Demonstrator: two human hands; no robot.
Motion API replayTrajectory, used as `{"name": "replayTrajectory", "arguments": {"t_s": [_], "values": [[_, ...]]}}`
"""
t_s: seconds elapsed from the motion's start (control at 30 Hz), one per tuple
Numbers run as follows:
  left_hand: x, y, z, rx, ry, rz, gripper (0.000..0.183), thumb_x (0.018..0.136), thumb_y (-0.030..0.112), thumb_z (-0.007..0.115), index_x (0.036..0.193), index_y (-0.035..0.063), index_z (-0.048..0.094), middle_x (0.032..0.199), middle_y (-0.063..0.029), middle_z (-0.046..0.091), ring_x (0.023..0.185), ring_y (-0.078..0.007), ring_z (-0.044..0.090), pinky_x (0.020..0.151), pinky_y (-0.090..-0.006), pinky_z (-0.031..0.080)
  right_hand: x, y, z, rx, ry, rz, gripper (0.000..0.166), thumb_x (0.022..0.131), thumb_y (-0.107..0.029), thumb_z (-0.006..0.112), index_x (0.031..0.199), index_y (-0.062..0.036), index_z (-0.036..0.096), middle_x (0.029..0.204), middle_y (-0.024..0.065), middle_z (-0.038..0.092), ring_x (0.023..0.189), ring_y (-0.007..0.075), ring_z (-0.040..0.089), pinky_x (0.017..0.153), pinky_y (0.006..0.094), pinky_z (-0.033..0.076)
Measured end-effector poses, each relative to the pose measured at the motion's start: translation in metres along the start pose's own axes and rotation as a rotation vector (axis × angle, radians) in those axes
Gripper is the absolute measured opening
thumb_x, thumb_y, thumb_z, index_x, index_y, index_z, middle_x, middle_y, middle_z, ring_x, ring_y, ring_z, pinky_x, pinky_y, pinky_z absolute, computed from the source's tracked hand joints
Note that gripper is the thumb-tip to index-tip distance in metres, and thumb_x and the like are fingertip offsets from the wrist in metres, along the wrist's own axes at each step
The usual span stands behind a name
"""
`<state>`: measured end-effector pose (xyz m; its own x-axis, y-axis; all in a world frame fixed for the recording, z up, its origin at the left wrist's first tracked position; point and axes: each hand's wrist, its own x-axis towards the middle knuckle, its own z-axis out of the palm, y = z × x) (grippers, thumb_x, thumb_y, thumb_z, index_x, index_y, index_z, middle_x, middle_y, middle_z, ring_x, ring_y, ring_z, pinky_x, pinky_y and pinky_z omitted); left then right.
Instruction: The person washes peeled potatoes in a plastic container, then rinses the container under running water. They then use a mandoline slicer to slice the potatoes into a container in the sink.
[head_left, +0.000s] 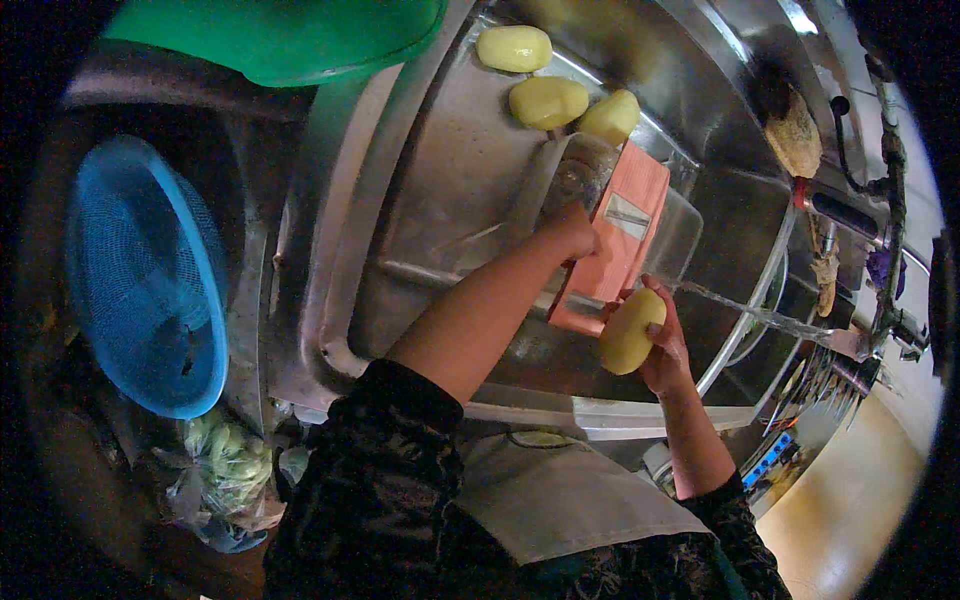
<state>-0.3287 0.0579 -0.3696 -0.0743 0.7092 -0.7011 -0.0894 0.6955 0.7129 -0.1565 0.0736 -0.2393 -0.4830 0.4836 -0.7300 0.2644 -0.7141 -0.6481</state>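
My left hand (576, 234) is at the left edge of a pink slicer board (621, 225) with a metal blade. Its fingers are mostly hidden, so its grip cannot be told. The slicer lies tilted across a clear plastic container (679, 232) in the steel sink. My right hand (670, 349) holds a peeled potato (630, 331) beside the slicer's lower end. Beyond the slicer's upper end, a peeled potato (611, 118) lies close to it, with another peeled potato (548, 102) and a third peeled potato (514, 49) farther up.
Water runs from a faucet (855, 343) at the right towards the container. A green plastic basin (300, 37) stands at the upper left. A blue mesh basket (150, 277) is at the left, above a plastic bag of green vegetables (229, 465). Utensils (825, 390) stand at the right.
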Motion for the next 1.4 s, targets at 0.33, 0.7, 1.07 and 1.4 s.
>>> {"name": "replayTrajectory", "arguments": {"t_s": [0.33, 0.7, 1.07, 1.4], "values": [[0.003, -0.025, -0.002, 0.018, 0.04, 0.024, 0.046, 0.064, 0.014, 0.062, 0.104, -0.005, 0.05, 0.102, -0.023, 0.056, 0.094, -0.0332, 0.056, 0.077, -0.0374, 0.046, -0.001, 0.013, -0.001, 0.075, -0.095, 0.047, 0.071, 0.062, -0.012, 0.063, 0.126, -0.0123, 0.032, 0.112, 0.013, 0.047, 0.101, 0.0281, 0.049, 0.086, 0.0417, 0.042], [-0.001, -0.036, 0.001, -0.523, -0.051, 0.068, 0.042, 0.064, 0.007, 0.057, 0.105, -0.0011, 0.05, 0.093, -0.0119, 0.058, 0.085, -0.022, 0.056, 0.077, -0.0334, 0.045, 0.024, -0.005, 0.004, -0.306, 0.023, -0.356, 0.072, 0.059, -0.011, 0.064, 0.123, -0.0079, 0.033, 0.114, 0.012, 0.044, 0.106, 0.0258, 0.047, 0.089, 0.0369, 0.04], [0.029, -0.048, 0.003, -0.981, -0.302, -0.126, 0.033, 0.074, 0.023, 0.052, 0.102, 0.0052, 0.054, 0.091, -0.0076, 0.059, 0.081, -0.0196, 0.057, 0.074, -0.0329, 0.045, 0.047, -0.004, 0.007, -0.959, -0.053, -0.702, 0.055, 0.057, -0.002, 0.066, 0.104, -0.0115, 0.038, 0.119, 0.0157, 0.037, 0.115, 0.0324, 0.036, 0.091, 0.0378, 0.035], [0.085, -0.03, 0.006, -1.328, -0.208, 0.029, 0.034, 0.073, 0.035, 0.063, 0.096, 0.0125, 0.052, 0.091, -0.0016, 0.051, 0.086, -0.017, 0.05, 0.074, -0.0347, 0.043, 0.019, -0.018, 0.031, -1.284, 0.056, -0.43, 0.052, 0.063, -0.017, 0.071, 0.108, -0.0112, 0.047, 0.121, 0.0193, 0.035, 0.102, 0.0423, 0.045, 0.084, 0.0424, 0.044]]}}
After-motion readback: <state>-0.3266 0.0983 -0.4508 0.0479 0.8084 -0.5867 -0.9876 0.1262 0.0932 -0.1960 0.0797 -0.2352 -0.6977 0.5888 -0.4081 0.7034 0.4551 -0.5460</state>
